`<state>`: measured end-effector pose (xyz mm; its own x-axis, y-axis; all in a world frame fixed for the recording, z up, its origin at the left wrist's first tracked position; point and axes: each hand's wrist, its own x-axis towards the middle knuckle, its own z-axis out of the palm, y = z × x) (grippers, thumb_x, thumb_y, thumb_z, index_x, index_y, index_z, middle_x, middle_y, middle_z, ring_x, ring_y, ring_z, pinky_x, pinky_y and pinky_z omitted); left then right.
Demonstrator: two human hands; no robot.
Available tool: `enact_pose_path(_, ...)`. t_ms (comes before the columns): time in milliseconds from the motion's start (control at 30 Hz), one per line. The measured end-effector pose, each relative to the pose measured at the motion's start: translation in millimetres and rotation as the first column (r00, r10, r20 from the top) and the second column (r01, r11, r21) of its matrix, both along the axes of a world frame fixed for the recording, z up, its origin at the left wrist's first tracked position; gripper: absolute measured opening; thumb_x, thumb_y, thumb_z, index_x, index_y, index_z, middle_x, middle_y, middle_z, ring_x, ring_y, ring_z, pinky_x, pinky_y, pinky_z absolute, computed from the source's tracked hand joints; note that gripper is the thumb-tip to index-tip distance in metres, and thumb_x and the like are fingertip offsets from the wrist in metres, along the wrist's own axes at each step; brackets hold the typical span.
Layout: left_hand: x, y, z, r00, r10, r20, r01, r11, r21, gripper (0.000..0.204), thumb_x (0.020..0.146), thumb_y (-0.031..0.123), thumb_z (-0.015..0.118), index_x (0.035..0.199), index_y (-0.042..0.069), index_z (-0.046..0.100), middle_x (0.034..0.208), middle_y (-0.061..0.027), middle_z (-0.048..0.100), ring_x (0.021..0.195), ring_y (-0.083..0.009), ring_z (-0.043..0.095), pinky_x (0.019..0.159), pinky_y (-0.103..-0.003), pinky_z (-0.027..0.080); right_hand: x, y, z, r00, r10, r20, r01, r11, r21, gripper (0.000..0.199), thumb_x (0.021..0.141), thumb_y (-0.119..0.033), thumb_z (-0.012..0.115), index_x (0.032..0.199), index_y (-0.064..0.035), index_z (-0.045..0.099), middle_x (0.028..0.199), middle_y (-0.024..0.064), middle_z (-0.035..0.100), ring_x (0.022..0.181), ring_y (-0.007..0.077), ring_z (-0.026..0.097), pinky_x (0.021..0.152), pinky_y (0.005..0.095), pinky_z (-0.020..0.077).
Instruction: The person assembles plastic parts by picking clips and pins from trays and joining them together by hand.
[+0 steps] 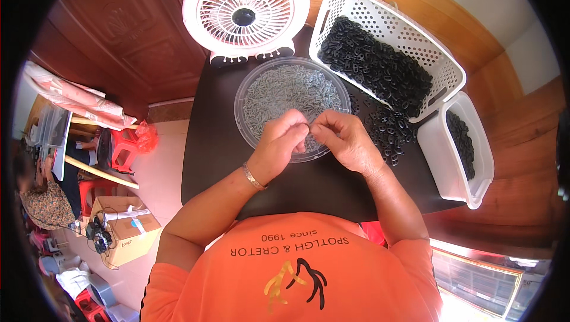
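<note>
My left hand (280,144) and my right hand (347,139) meet fingertip to fingertip over the near side of a round clear tub (240,121). Both are closed in a pinch. Whatever lies between the fingertips is too small and too covered to name. The tub holds many small grey-silver pin-like pieces (291,87). Just right of my right hand, a loose pile of small black oval pieces (389,133) lies on the dark table (214,161).
Behind the tub stands a pink-and-white animal-shaped fan (243,16). A white perforated basket (436,63) holds more black pieces; a white bin (436,158) with some stands nearer. On the floor at left are a cardboard box (127,239) and red stools (123,150). A person (50,203) sits beyond.
</note>
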<state>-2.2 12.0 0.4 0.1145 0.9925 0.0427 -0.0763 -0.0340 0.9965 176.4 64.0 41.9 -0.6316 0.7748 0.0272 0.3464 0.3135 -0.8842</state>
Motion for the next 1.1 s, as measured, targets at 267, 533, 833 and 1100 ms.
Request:
enact_pose_path(267, -1.0, 0.1, 3.5, 0.999, 0.024, 0.024, -0.024, 1.0, -0.004, 0.016, 0.092, 0.017, 0.048, 0.088, 0.002, 0.052, 0.069, -0.0033, 0.052, 0.063, -0.0114, 0.053, 0.059, -0.025, 0.044, -5.1, -6.1, -5.2, 0.984, -0.019, -0.176, 0.017, 1.0, -0.016, 0.006, 0.083, -0.004, 0.064, 0.087, 0.0006, 0.063, 0.078, 0.0037, 0.061, 0.073, 0.0089, 0.056, 0.069, 0.0243, 0.0461)
enact_pose_path(533, -4.4, 3.2, 5.2, 0.989, -0.04, 0.143, 0.056, 0.993, -0.108, 0.016, 0.087, 0.017, 0.05, 0.085, 0.002, 0.054, 0.07, -0.0034, 0.055, 0.061, -0.0116, 0.053, 0.057, -0.026, 0.046, -11.6, -10.2, -14.8, 0.957, -0.014, -0.289, 0.095, 0.958, 0.269, 0.025, 0.073, -0.001, 0.073, 0.094, -0.007, 0.063, 0.085, 0.0059, 0.061, 0.071, 0.0175, 0.063, 0.061, 0.0295, 0.0518)
enact_pose_path(833, -14.7, 8.4, 10.7, 0.981, 0.034, 0.191, -0.017, 0.996, -0.092, 0.017, 0.087, 0.019, 0.052, 0.085, 0.003, 0.056, 0.071, -0.0035, 0.055, 0.063, -0.0131, 0.056, 0.058, -0.025, 0.045, -26.7, 6.8, 12.6, 0.994, 0.034, -0.107, 0.01, 0.922, 0.387, 0.023, 0.07, -0.005, 0.073, 0.089, -0.0053, 0.06, 0.077, 0.0102, 0.061, 0.072, 0.0263, 0.064, 0.062, 0.0358, 0.0507)
enact_pose_path(1100, -24.4, 11.4, 15.4, 0.937, 0.169, 0.306, -0.153, 0.985, -0.075, 0.013, 0.086, 0.015, 0.052, 0.081, 0.004, 0.055, 0.07, -0.0023, 0.056, 0.06, -0.013, 0.056, 0.057, -0.025, 0.044, -47.1, 16.2, 27.9, 0.999, 0.044, -0.001, -0.036, 0.835, 0.549, 0.021, 0.071, -0.011, 0.071, 0.089, -0.0063, 0.06, 0.08, 0.0093, 0.061, 0.075, 0.0307, 0.062, 0.064, 0.0389, 0.0495)
